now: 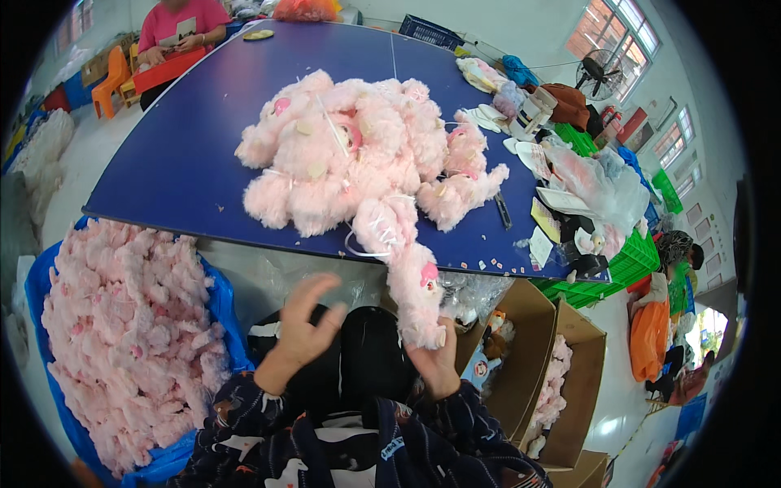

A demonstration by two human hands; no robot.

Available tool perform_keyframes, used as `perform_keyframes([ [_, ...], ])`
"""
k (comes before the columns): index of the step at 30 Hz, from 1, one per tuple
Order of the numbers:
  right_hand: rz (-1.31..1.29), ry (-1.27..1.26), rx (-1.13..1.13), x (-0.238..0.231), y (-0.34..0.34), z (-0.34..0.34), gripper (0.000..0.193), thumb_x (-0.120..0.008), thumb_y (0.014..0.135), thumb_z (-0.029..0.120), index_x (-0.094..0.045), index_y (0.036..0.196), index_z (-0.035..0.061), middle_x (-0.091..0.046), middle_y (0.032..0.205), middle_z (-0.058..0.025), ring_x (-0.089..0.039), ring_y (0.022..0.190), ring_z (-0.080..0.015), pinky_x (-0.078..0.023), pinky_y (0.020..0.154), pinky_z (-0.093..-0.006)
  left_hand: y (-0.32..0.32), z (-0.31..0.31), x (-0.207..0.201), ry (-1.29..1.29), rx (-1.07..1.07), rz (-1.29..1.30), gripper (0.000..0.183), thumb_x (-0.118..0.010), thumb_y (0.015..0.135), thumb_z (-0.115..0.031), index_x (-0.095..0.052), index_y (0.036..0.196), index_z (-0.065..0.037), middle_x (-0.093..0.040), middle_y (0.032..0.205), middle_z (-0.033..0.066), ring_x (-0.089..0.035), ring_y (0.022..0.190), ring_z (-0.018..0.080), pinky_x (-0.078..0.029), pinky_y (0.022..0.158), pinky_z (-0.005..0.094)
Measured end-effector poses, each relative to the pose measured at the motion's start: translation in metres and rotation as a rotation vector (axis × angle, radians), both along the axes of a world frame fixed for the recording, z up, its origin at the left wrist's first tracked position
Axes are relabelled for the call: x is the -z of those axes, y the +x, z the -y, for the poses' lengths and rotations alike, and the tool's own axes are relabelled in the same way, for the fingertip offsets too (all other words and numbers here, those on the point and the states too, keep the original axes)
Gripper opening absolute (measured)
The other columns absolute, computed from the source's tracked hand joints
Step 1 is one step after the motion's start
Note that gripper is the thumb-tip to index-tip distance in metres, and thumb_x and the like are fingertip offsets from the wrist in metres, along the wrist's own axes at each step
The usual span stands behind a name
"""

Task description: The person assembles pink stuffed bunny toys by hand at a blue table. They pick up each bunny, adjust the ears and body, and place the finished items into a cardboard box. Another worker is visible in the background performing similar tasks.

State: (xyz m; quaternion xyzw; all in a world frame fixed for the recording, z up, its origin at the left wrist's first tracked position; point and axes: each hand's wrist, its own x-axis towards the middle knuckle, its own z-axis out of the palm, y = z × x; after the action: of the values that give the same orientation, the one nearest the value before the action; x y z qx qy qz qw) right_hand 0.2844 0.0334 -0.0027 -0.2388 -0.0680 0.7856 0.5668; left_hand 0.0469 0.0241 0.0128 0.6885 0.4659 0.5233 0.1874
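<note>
A fluffy pink plush toy (411, 297) hangs over the near edge of the blue table, its upper part with white lacing resting against the heap. My right hand (439, 362) grips its lower end from below, fingers partly hidden by the fur. To the left, my left hand (305, 325) is raised above my lap with its fingers spread and nothing in them. A white cord loop dangles beside the toy. Behind it, a heap of similar pink plush toys (350, 154) lies on the blue table (179, 154).
A blue-lined bin (232, 313) full of pink plush stands at my left. Cardboard boxes (586, 358) with plush pieces stand at my right. A dark slim tool (503, 211), papers and plastic bags lie on the table's right side. Across the room sits a person in pink (183, 28).
</note>
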Motion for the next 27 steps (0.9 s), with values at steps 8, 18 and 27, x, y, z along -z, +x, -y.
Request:
perform_keyframes([
  [8, 0.788, 0.415, -0.216, 0.016, -0.035, 0.031, 0.027, -0.051, 0.083, 0.009, -0.046, 0.108, 0.0029, -0.054, 0.102, -0.008, -0.053, 0.091, -0.0198, -0.041, 0.08, -0.0272, 0.044, 0.028, 0.018, -0.764, 0.394, 0.935, 0.065, -0.059, 0.079, -0.015, -0.025, 0.132, -0.001, -0.042, 0.125, 0.0103, -0.043, 0.114, 0.0193, -0.037, 0.095, 0.0341],
  [18, 1.423, 0.919, -0.189, -0.001, -0.048, 0.041, 0.018, -0.064, 0.073, 0.005, -0.057, 0.088, -0.0002, -0.058, 0.067, -0.0048, -0.056, 0.06, -0.0097, -0.046, 0.056, -0.0236, 0.004, 0.041, 0.013, -0.696, 0.49, 0.909, 0.077, -0.063, 0.068, -0.009, -0.024, 0.134, -0.001, -0.045, 0.122, 0.0087, -0.045, 0.112, 0.018, -0.037, 0.094, 0.0325],
  [27, 1.31, 0.762, 0.027, -0.067, -0.046, -0.002, 0.016, -0.059, 0.081, 0.009, -0.059, 0.092, -0.0022, -0.06, 0.081, -0.0026, -0.055, 0.073, -0.0069, -0.044, 0.063, -0.0206, -0.009, 0.051, 0.033, -0.799, 0.665, 0.956, 0.077, -0.063, 0.071, -0.009, -0.021, 0.136, -0.001, -0.04, 0.129, 0.0091, -0.041, 0.117, 0.0172, -0.031, 0.099, 0.0326],
])
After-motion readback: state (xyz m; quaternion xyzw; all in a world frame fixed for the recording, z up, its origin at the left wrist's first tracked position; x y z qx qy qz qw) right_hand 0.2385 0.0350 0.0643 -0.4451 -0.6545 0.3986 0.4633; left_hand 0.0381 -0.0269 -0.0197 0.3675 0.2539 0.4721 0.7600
